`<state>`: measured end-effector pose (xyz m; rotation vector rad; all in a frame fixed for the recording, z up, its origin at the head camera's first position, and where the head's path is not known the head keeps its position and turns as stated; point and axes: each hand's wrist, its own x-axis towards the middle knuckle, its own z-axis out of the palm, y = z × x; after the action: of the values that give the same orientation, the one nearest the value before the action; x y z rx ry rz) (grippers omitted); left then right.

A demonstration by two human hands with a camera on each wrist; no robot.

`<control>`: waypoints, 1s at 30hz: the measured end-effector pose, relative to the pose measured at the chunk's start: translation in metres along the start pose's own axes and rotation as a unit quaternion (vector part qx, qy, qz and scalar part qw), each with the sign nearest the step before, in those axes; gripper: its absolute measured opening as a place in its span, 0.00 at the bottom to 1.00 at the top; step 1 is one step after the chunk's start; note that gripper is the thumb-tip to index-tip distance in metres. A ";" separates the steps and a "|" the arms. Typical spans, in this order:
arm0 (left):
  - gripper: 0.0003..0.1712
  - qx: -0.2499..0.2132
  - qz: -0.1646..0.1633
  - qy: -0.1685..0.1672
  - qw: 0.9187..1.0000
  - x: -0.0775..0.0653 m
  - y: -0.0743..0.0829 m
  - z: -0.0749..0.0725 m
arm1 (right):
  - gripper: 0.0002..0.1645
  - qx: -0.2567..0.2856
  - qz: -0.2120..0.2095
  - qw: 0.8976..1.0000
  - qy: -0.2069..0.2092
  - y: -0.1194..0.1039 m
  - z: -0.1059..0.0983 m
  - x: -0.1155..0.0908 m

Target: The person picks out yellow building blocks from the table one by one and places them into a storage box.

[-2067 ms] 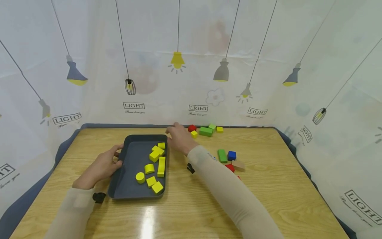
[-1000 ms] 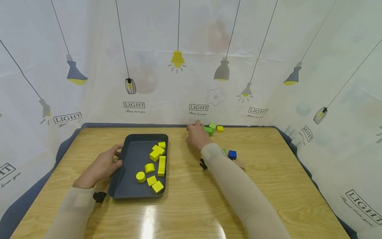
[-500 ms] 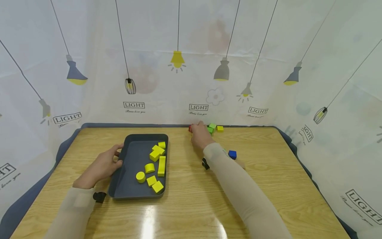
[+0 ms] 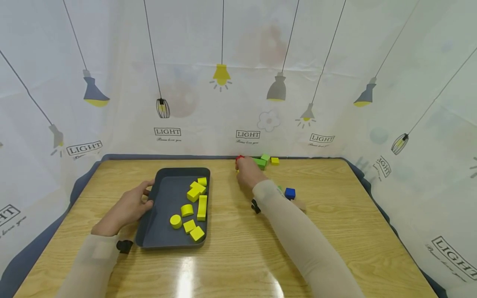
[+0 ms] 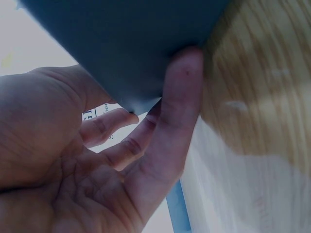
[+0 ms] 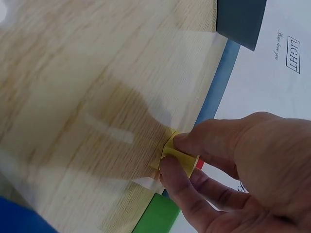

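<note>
The dark grey tray [image 4: 167, 244] lies on the table with several yellow blocks [image 4: 201, 207] in it, mostly along its right half. My left hand [image 4: 128, 209] holds the tray's left side, its fingers on the wall, seen from close by in the left wrist view. At the back of the table, my right hand [image 4: 250, 171] pinches a small yellow block [image 6: 182, 160] between thumb and fingers, low over the wood in the right wrist view. A red block [image 4: 239, 157] shows just behind that hand. Green blocks [image 4: 261, 163] lie close to its right.
Another yellow block [image 4: 274, 161] sits by the back edge. A blue block [image 4: 290, 193] and a wooden block [image 4: 299, 204] lie right of centre, partly behind the right sleeve. A printed cloth wall [image 4: 208, 124] rises behind the table.
My right hand has moved from beside the tray rightward to the blocks at the back and now pinches a yellow block there. The left hand and tray stay put.
</note>
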<state>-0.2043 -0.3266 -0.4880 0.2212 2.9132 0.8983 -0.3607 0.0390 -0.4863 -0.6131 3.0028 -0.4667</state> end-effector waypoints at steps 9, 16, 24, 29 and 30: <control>0.39 -0.003 0.005 0.001 1.000 -0.001 0.000 0.000 | 0.16 0.007 0.005 1.000 -0.012 -0.003 0.002 0.000; 0.39 -0.006 0.002 -0.002 1.000 -0.001 0.001 0.000 | 0.17 -0.003 -0.009 1.000 0.001 -0.009 0.005 0.001; 0.40 -0.008 0.006 -0.001 1.000 0.000 0.001 0.000 | 0.19 -0.001 -0.014 1.000 0.021 -0.025 -0.004 -0.001; 0.40 0.000 0.008 0.003 1.000 0.001 -0.001 0.001 | 0.20 0.014 -0.026 0.999 0.027 -0.034 -0.008 -0.003; 0.40 0.001 0.008 0.003 1.000 0.001 -0.001 0.001 | 0.21 0.014 -0.031 0.999 0.030 -0.035 -0.008 -0.003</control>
<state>-0.2053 -0.3268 -0.4893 0.2419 2.9219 0.8992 -0.3454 0.0115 -0.4679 -0.7047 3.0351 -0.5403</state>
